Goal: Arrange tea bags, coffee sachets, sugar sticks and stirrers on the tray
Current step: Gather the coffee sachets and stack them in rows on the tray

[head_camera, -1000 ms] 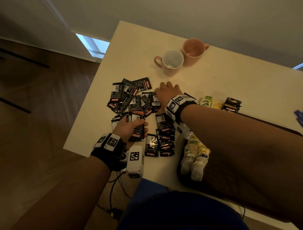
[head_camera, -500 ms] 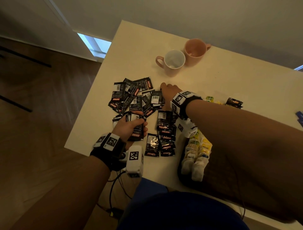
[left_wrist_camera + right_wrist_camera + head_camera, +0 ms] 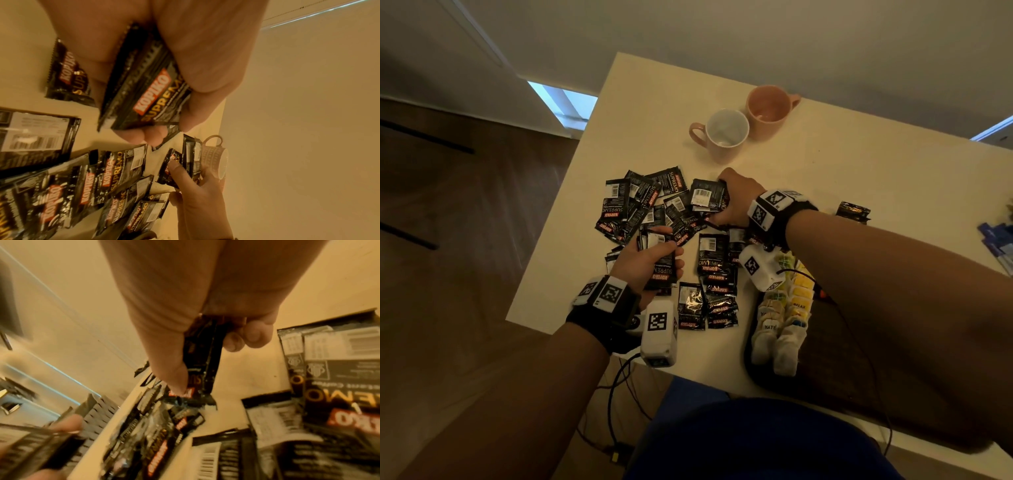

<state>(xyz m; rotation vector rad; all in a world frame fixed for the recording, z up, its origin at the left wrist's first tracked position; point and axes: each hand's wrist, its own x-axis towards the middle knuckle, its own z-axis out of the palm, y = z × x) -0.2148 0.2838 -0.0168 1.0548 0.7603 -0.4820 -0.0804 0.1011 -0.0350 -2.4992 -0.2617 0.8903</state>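
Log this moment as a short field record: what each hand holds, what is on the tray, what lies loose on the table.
left hand: grips a stack of coffee sachets
right hand: pinches a sachet lifted from the pile
tray: dark, holds rows of tea bags
table: loose sachets scattered, two mugs at the far side
progress: no coffee sachets visible on the tray

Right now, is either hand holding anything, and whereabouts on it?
Both. The left hand grips a small stack of coffee sachets across its middle. The right hand pinches a sachet along one edge, thumb against fingers.
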